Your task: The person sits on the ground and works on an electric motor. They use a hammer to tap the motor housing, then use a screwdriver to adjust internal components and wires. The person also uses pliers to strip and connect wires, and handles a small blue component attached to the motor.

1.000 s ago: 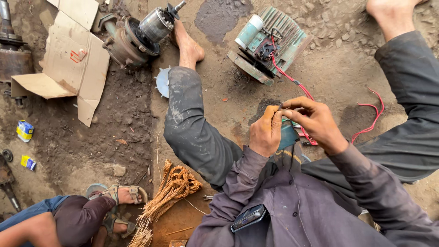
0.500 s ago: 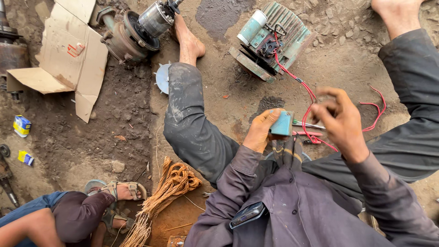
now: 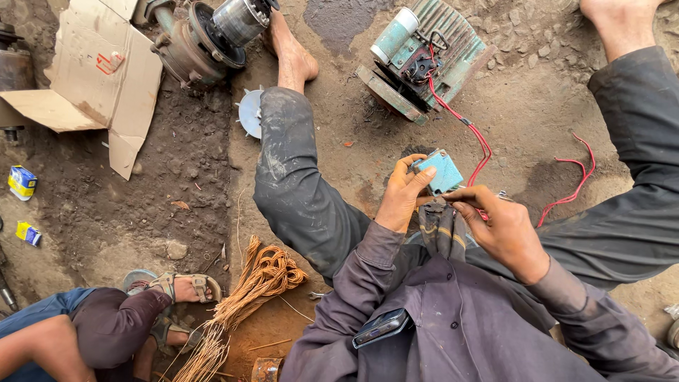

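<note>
I sit on dirt ground with my legs spread. My left hand (image 3: 403, 194) holds a small teal box cover (image 3: 440, 172) in front of my lap. My right hand (image 3: 495, 226) pinches at the cover's lower edge, where red wires (image 3: 475, 138) run to it. Those wires lead up to a teal electric motor (image 3: 424, 53) that lies on the ground between my feet. A second loop of red wire (image 3: 569, 187) lies on the dirt to the right.
A grey pump with a metal motor (image 3: 205, 35) lies by my left foot, next to a torn cardboard sheet (image 3: 99, 78). A bundle of copper wire (image 3: 247, 297) lies by my left thigh. Another person's sandalled foot (image 3: 187, 288) is at lower left. A phone (image 3: 382, 327) sticks from my pocket.
The teal cover has been turned so its flat face shows, held higher in my left hand. My right hand has dropped from above the cover to its lower edge.
</note>
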Demonstrator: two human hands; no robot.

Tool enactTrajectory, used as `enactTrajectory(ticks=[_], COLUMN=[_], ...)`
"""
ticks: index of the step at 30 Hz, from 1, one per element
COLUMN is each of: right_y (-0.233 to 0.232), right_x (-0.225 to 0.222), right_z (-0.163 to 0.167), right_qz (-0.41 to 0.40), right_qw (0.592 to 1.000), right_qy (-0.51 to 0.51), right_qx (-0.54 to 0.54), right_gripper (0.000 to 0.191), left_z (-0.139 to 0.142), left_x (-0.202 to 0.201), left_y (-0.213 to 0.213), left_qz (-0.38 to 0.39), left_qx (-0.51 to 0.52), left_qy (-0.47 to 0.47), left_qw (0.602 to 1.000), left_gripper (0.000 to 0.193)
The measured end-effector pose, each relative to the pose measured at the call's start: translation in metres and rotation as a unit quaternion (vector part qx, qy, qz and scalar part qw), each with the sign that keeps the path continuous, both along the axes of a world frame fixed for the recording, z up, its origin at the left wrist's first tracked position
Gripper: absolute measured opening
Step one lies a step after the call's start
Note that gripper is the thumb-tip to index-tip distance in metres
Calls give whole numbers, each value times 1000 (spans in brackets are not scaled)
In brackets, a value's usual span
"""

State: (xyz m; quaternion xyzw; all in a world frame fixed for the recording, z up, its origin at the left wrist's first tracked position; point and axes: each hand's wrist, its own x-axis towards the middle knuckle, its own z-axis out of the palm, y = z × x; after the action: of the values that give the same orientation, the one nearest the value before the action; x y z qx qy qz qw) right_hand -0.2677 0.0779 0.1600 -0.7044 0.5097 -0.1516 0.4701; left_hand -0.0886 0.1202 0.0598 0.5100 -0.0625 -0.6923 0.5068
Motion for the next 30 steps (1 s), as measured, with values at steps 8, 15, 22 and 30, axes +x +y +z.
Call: enactTrajectory(ticks=[8,15,22,30], right_y=[-3,-2,1,2], right_x=[11,13,16,12], right_z=[-8,-15,-19,-24], right_qz=[27,31,21,64], right_qw=[985,979,976,972], right_qy=[-21,-15,-13,14], right_qx=[-168,-198,-216,-225], right_gripper=[21,19,20,27], left_z=[-6,-7,-12,-15], left_x=[-3,-7,-10,-10], left_y=[2,3,3,5], left_qz=[17,15,23,30], left_qx=[-8,-11,-9,-9], left_qy=[10,-10,-2,12], left_qw=[1000,1000,1000,999], left_gripper=[52,54,55,55])
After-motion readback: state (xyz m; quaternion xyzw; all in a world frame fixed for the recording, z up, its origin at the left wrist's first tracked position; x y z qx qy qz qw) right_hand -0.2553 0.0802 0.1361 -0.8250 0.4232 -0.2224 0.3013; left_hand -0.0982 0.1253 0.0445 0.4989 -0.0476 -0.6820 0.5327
